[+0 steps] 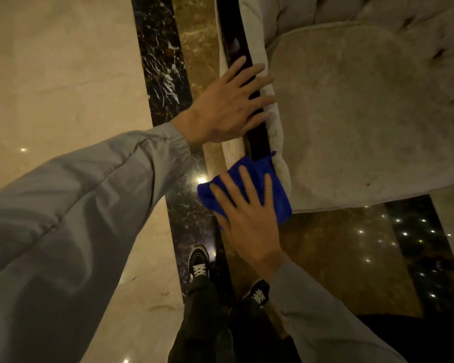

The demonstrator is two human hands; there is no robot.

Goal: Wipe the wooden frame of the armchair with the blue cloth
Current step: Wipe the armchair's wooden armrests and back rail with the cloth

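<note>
Right hand lies flat, fingers spread, pressing the blue cloth onto the dark wooden frame at the armrest's 6 o'clock end. Left hand, open and holding nothing, braces the rail toward 12 o'clock. Cloth judged soft, light; palm pressure suffices. Frame judged rigid, glossy.

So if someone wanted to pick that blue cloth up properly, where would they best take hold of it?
Probably by the loose far edge of the blue cloth, which lies draped over the dark wooden frame just past the fingertips. The right hand lies flat on top, pressing rather than gripping, so the middle is covered. Coming from above and pinching that free edge looks easiest; the left hand rests farther along the frame.
</note>
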